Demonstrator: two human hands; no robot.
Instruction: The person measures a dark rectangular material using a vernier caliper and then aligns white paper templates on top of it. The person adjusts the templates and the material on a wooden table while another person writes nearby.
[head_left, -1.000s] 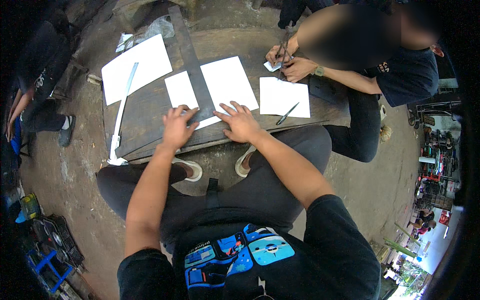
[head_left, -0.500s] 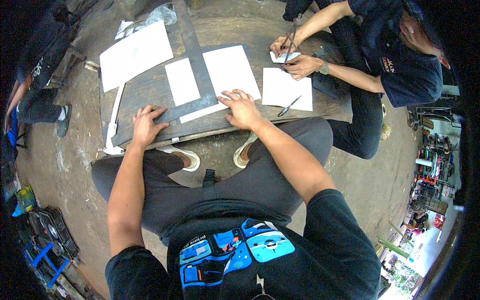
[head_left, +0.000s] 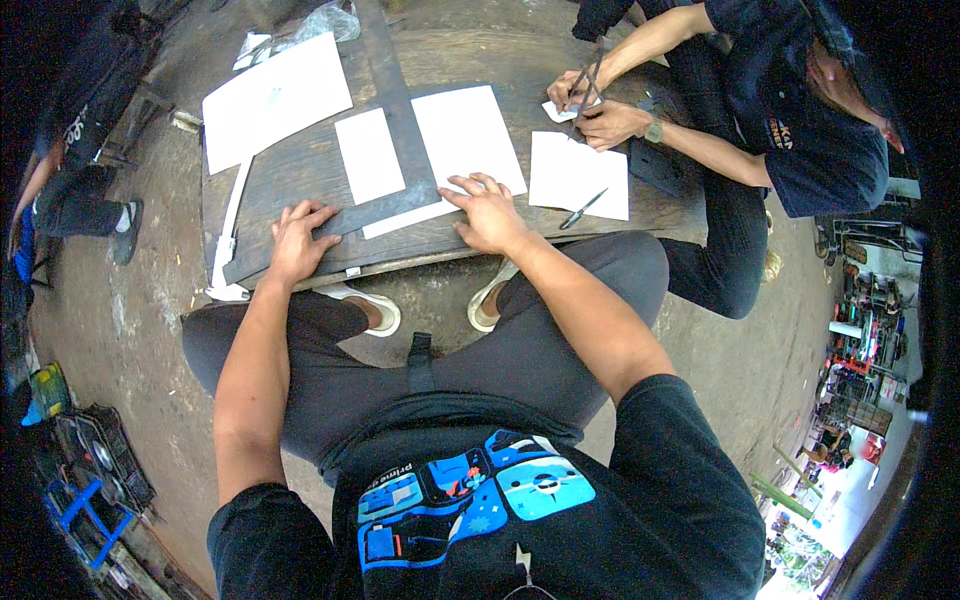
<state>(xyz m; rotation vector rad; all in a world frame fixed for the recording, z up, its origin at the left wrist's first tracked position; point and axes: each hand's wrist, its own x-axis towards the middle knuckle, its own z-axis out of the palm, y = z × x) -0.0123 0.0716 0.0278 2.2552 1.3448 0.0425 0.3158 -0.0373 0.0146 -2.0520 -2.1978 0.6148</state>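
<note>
A dark, flat L-shaped square lies across the wooden table, over a white sheet of paper that shows on both sides of it. My left hand rests on the square's short arm, fingers spread and thumb out. Near the square's corner my right hand presses on the sheet with its fingers apart; its fingertips touch the paper and the square's edge. Left of the long arm is a smaller white sheet. Neither hand grasps anything.
A large white sheet and a white caliper-like tool lie at the left. To the right are another sheet and a pen. A co-worker's hands hold thin dark legs over small paper. Another person stands far left.
The view has shifted slightly. My hands and the square keep their places on the table. The co-worker's hands and the thin dark legs have moved a little.
</note>
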